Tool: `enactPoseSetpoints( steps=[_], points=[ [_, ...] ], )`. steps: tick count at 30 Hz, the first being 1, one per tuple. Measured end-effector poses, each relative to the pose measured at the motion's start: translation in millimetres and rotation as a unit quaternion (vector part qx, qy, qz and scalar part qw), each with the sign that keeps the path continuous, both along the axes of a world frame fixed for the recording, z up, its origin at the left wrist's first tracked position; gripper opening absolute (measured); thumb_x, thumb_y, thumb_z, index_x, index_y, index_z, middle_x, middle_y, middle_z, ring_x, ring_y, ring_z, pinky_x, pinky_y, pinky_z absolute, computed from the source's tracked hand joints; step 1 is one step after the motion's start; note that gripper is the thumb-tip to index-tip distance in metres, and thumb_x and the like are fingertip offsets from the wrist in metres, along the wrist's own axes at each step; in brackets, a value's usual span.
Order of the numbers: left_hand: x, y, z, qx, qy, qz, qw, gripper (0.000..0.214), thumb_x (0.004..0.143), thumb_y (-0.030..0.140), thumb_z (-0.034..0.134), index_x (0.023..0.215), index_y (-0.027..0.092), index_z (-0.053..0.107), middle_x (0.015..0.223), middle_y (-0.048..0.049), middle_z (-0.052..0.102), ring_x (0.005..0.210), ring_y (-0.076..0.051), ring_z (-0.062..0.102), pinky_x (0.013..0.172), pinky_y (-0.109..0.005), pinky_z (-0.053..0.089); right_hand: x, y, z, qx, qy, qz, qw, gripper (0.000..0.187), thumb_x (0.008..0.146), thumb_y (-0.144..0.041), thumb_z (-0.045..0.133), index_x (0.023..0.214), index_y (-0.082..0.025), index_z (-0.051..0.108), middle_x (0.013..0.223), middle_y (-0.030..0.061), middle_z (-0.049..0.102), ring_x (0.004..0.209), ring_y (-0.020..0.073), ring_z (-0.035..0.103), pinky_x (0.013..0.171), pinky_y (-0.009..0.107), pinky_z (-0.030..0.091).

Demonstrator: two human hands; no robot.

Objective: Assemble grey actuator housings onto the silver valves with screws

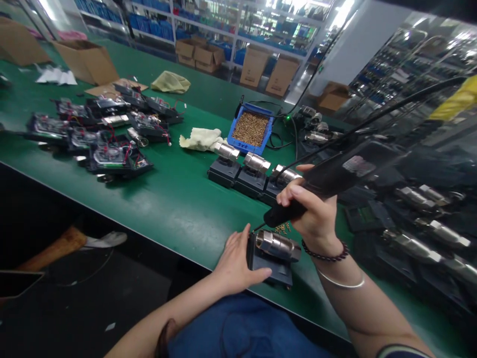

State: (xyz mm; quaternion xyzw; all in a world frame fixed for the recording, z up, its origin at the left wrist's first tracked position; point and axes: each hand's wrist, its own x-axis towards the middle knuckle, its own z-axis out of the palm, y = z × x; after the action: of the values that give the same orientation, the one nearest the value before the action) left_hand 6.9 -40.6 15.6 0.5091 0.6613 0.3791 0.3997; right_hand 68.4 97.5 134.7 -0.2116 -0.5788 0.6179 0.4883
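In my right hand (315, 214) is a black electric screwdriver (335, 169), tilted, with my fingers wrapped round its grip. Its thin bit points down to the far left corner of a dark plastic housing (274, 271); whether it touches a screw I cannot tell. A shiny metal pipe fitting (279, 245) lies across this housing. Against the housing's left side rests my left hand (238, 263), fingers stretched out and thumb spread over the near edge. Small brass-coloured screws (283, 228) lie loose just beyond the housing, partly hidden by my right hand.
Three similar units (250, 180) stand in a row behind. A blue bin (266, 141) holds many small brass-coloured pieces, beside a pale cloth (201, 138). Opened units with wires (112, 154) crowd the left; more metal fittings (412, 243) fill the right. A black cable (372, 117) hangs above.
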Motion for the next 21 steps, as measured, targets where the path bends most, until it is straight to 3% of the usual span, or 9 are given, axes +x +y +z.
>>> enactPoseSetpoints(
  steps=[10, 16, 21],
  points=[
    [1, -2, -4.5, 0.014, -0.009, 0.018, 1.000, 0.106, 0.062, 0.044, 0.076, 0.148, 0.010, 0.024, 0.142, -0.0246, 0.046, 0.135, -0.042, 0.038, 0.112, -0.062, 0.023, -7, -2, -9.5, -0.009, -0.035, 0.026, 0.999, 0.029, 0.062, -0.020, 0.071, 0.088, -0.021, 0.059, 0.048, -0.0094, 0.055, 0.039, 0.0104, 0.050, 0.043, 0.025, 0.043],
    [-1, -2, -4.6, -0.005, -0.030, 0.017, 0.999, 0.114, 0.061, 0.048, 0.075, 0.150, 0.006, 0.018, 0.142, -0.0262, 0.045, 0.136, -0.043, 0.035, 0.113, -0.061, 0.023, -10, 7, -14.1, -0.025, -0.027, 0.112, 0.993, 0.029, 0.062, -0.023, 0.073, 0.082, -0.022, 0.054, 0.047, -0.0107, 0.053, 0.036, 0.0085, 0.046, 0.041, 0.023, 0.042],
    [-3, -3, -4.8, 0.002, -0.037, 0.025, 0.999, 0.112, 0.062, 0.044, 0.074, 0.151, 0.007, 0.016, 0.138, -0.0239, 0.050, 0.135, -0.040, 0.036, 0.112, -0.059, 0.025, -15, 11, -22.2, -0.044, -0.012, 0.187, 0.981, 0.040, 0.062, -0.027, 0.075, 0.098, -0.021, 0.057, 0.048, -0.0111, 0.053, 0.035, 0.0082, 0.044, 0.040, 0.023, 0.039]
  ],
)
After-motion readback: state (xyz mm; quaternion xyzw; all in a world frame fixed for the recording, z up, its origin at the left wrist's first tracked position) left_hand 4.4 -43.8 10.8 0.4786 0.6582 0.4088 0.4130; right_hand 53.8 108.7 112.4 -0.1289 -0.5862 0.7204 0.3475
